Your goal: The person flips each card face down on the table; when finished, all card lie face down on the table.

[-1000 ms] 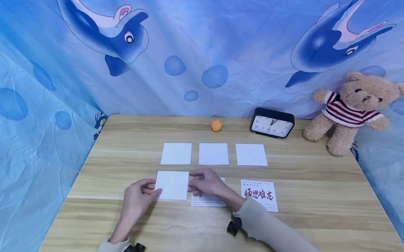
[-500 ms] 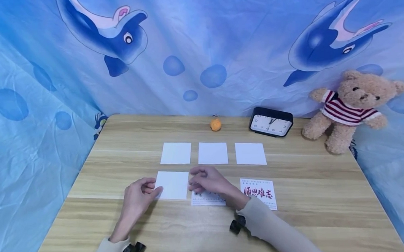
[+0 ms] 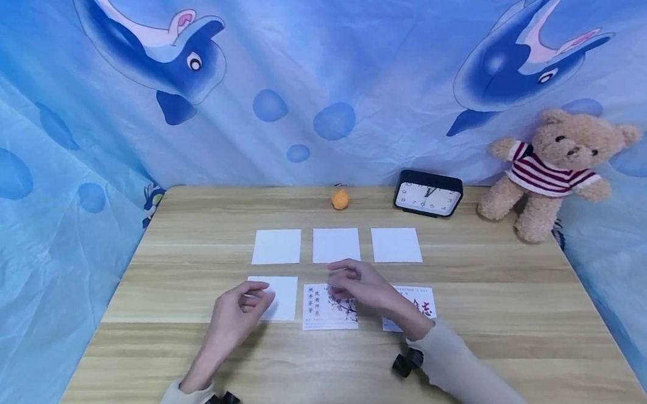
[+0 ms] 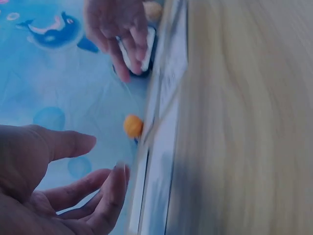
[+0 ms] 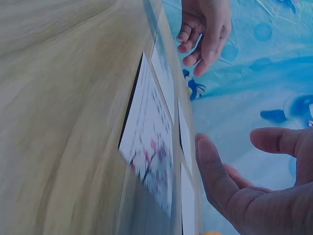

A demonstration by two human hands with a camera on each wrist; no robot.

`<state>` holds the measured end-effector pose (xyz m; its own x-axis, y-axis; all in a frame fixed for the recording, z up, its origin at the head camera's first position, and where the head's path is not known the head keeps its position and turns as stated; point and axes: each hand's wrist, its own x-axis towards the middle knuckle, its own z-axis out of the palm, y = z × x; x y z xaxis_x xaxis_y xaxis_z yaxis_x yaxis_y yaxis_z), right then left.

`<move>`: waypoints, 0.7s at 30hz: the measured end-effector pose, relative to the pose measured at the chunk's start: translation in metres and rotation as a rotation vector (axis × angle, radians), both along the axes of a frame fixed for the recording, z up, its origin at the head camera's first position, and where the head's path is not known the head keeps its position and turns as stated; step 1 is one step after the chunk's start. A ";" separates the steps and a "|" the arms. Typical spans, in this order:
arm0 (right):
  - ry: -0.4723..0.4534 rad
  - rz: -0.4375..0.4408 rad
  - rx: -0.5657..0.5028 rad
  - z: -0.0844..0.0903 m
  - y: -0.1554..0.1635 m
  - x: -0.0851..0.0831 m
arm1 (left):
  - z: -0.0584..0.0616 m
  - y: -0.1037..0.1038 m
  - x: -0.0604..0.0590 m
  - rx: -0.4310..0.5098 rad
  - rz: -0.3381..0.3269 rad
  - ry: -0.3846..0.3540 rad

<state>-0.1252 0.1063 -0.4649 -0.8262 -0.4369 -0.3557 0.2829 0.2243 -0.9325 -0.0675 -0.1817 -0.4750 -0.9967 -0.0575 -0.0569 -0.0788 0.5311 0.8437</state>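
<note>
In the head view, my left hand [image 3: 238, 316] hovers over the left part of a blank white card [image 3: 283, 298] in the near row. In the left wrist view a gap shows between its thumb and fingers, with nothing held. My right hand [image 3: 361, 285] is above the right side of a card printed with characters and a blossom branch [image 3: 318, 309]. Its thumb and fingers stand apart in the right wrist view, holding nothing. Under the right wrist lies a card with red characters [image 3: 425, 308], partly hidden. Behind lie three blank white cards: left [image 3: 276, 247], middle [image 3: 335, 245], right [image 3: 396, 245].
At the back of the wooden table [image 3: 310, 373] stand a small orange object [image 3: 340, 199] and a black-framed clock [image 3: 428, 193]. A teddy bear in a striped shirt [image 3: 552, 171] sits at the back right. A blue dolphin-print cloth [image 3: 393, 70] hangs around the table.
Both hands have come away from the near blank card, which stays on the table. The left hand has lifted; the right hand has moved right, uncovering more of the blossom card.
</note>
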 end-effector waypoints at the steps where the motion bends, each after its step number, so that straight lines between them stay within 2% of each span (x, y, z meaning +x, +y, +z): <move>1: 0.000 -0.007 0.002 0.000 0.004 0.001 | 0.001 0.004 0.000 0.025 -0.016 -0.025; 6: -0.015 -0.041 0.000 -0.004 0.023 0.004 | 0.002 0.022 -0.002 0.122 -0.098 -0.112; 11: -0.061 -0.057 -0.029 -0.007 0.038 0.008 | 0.000 0.037 0.000 0.173 -0.159 -0.123; 16: -0.122 -0.045 -0.052 -0.009 0.047 0.014 | 0.000 0.048 0.004 0.175 -0.156 -0.107; 21: -0.132 -0.032 -0.058 -0.010 0.052 0.019 | -0.001 0.057 0.008 0.144 -0.144 -0.088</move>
<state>-0.1059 0.1584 -0.4752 -0.7876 -0.4343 -0.4370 0.4099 0.1603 -0.8979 -0.0596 -0.1244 -0.4757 -0.9849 0.0998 -0.1416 -0.0878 0.4168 0.9047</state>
